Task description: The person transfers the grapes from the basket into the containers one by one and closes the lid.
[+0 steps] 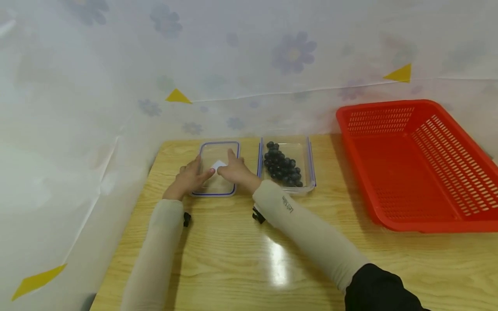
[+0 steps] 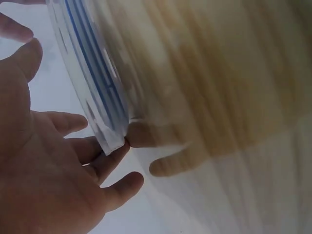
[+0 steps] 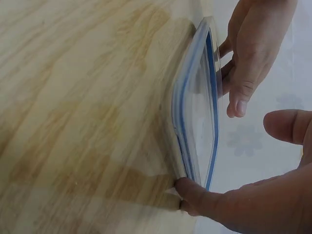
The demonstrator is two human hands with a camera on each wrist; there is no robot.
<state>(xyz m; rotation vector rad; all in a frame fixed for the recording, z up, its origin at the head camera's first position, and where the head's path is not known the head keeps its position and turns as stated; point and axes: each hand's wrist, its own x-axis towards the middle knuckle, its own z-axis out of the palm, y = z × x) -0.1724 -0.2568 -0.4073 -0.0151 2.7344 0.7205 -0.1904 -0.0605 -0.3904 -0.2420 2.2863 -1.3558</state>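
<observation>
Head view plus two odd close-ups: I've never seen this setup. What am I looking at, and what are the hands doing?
No machine here: a person wears three cameras. The wide picture comes from the head; the close-ups come from each wrist. On the wooden table lie a clear lid with a blue seal, a container of dark berries and a red basket. The left hand and right hand both touch the lid's edges; the wrist views show fingertips at its rim. Neither view shows the lid clearly lifted.
</observation>
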